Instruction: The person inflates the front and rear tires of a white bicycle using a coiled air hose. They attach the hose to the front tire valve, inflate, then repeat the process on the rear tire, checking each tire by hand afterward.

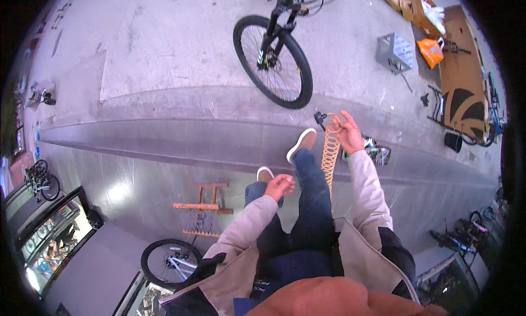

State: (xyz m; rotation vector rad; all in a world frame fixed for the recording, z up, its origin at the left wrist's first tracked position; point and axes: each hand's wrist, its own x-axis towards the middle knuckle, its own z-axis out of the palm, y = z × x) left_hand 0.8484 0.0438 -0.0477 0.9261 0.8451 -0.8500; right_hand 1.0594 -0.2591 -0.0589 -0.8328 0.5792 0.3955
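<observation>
My right hand (349, 134) is closed around the upper end of an orange coiled air hose (329, 157). The coils hang down from the fingers beside my leg. A black air chuck (320, 118) sticks out to the left of that hand at the hose's end, close to a bicycle's front tyre (298, 100) but apart from it. The bicycle's black fork (272, 35) shows above; most of its frame lies outside the picture. My left hand (280, 187) hovers over my leg, its fingers curled in, with nothing seen in them.
A step edge runs across the floor under my shoes. A wooden stool with a woven seat (198, 207) stands lower left, near another bicycle wheel (171, 263). At the right are a grey crate (394, 52), an orange bag (430, 53), a large cardboard box (463, 75) and a black bin (453, 141).
</observation>
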